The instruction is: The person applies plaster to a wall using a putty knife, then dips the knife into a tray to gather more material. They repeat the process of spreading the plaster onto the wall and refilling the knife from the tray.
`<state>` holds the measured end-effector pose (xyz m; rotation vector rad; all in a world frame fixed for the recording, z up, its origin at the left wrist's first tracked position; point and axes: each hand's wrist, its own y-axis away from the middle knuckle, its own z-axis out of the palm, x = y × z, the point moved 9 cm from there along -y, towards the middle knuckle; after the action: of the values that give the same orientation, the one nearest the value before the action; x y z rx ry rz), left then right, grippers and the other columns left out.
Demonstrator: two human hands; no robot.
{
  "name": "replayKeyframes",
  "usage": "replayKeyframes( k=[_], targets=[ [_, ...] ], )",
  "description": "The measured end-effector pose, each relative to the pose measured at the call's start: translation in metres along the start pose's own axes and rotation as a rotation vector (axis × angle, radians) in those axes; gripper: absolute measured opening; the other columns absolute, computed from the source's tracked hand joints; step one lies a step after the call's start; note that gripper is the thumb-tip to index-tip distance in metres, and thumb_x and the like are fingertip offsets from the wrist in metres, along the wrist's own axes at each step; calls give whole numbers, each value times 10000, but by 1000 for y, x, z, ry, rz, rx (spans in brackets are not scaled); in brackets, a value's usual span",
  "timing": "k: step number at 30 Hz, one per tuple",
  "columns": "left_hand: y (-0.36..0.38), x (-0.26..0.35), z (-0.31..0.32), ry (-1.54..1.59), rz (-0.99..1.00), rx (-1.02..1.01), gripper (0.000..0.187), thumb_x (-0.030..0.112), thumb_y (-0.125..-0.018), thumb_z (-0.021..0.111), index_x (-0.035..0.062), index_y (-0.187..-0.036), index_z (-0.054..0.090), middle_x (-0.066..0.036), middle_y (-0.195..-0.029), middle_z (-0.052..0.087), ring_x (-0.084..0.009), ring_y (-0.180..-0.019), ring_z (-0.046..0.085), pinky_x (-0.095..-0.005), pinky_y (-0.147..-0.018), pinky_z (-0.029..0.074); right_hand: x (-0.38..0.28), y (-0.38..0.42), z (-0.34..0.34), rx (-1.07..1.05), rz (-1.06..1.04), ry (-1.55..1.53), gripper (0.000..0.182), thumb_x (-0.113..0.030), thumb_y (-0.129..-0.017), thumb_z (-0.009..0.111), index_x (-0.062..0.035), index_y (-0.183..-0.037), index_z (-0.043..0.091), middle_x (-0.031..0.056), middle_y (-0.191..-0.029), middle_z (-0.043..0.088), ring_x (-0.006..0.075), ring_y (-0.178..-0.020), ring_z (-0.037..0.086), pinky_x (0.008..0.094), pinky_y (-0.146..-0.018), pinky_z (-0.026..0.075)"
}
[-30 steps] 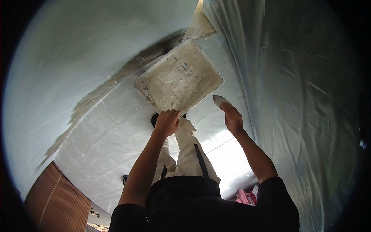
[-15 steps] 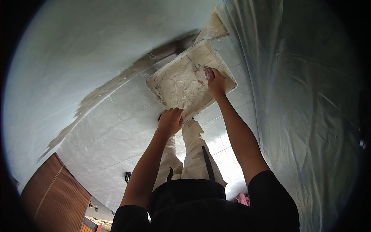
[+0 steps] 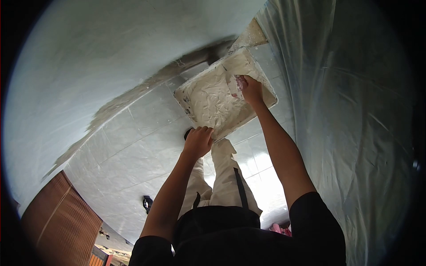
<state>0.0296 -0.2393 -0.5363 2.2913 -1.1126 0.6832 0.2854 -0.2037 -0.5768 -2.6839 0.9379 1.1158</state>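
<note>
A rectangular tray (image 3: 183,104) with crusted rims is held out in front of my legs, spread with wet, cream-coloured plaster (image 3: 208,99). My left hand (image 3: 199,139) is closed over the tray's near corner, knuckles up. Inside the tray, toward its right side, my right hand (image 3: 252,90) grips a plaster-smeared scraper (image 3: 235,88). Its blade lies against the plaster, and the handle is mostly covered by my fingers.
On the left, a pale wall (image 3: 111,57) has a rough, darker band along its base. Plastic sheeting (image 3: 346,124) hangs to the right. Grey tiles (image 3: 137,142) cover the floor, where a small black object (image 3: 147,203) lies. A brown ribbed panel (image 3: 66,217) stands lower left.
The tray and both hands appear slightly farther right and lower as the view shifts. My right hand, still on the scraper, has turned a little within the tray.
</note>
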Motion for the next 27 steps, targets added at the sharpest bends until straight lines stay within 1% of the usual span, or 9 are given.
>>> replayKeyframes(
  k=[5,7,10,14,16,17,24,25,27],
  targets=[
    [1,-2,-2,-16,-9,-5,217,95,-768,607,65,-982,618,-88,-857,632,-277,-850,620,-420,-752,474,42,-1,14,-18,156,-114,205,-108,-863,577,-32,-1029,670,194,-900,688,353,-840,671,403,-744,518],
    [2,-3,-4,-16,-7,2,210,97,-769,609,66,-977,616,-89,-855,631,-278,-851,620,-425,-754,473,58,6,16,-33,299,-226,223,-74,-859,573,4,-1052,654,77,-821,685,126,-736,644,296,-671,497],
    [5,-4,-8,-18,-17,-8,193,106,-776,606,67,-965,619,-92,-856,631,-283,-847,619,-434,-756,472,65,12,15,-49,415,-404,214,-73,-870,574,4,-1053,655,55,-836,671,119,-728,632,288,-654,501],
    [10,-6,-17,-38,-8,26,179,115,-785,601,69,-957,618,-98,-853,629,-295,-833,615,-439,-750,469,71,14,16,-42,390,-675,222,-74,-894,556,-9,-1089,642,50,-900,669,126,-736,635,273,-653,514],
    [10,-3,-24,-52,3,41,175,115,-788,599,69,-955,617,-99,-850,627,-299,-827,613,-440,-746,468,66,25,15,-83,496,-922,250,-77,-910,537,-11,-1139,613,51,-956,664,131,-762,643,262,-654,528],
    [10,-2,-27,-51,-3,33,174,115,-788,598,68,-955,615,-99,-846,626,-303,-824,612,-442,-742,468,65,29,11,-75,565,-903,256,-80,-918,534,-12,-1155,601,51,-997,660,144,-810,648,283,-692,535],
    [-4,9,-58,-88,-4,10,194,114,-789,596,64,-976,606,-105,-857,623,-308,-838,611,-448,-750,464,26,41,-6,-150,587,-1403,217,-58,-943,506,-14,-1137,593,84,-1025,660,169,-846,642,310,-715,518],
    [-8,13,-66,-100,8,27,194,114,-789,596,64,-976,606,-105,-857,623,-308,-838,611,-448,-750,464,15,41,-13,-221,532,-1464,219,-41,-940,507,-16,-1147,575,82,-1031,662,178,-882,657,319,-772,531],
    [-18,19,-87,-113,38,60,201,112,-793,592,63,-987,608,-106,-865,622,-303,-864,613,-446,-760,462,-11,38,-32,-218,496,-1544,226,-46,-940,512,-11,-1156,566,81,-1033,660,174,-889,654,315,-776,527]
  ],
)
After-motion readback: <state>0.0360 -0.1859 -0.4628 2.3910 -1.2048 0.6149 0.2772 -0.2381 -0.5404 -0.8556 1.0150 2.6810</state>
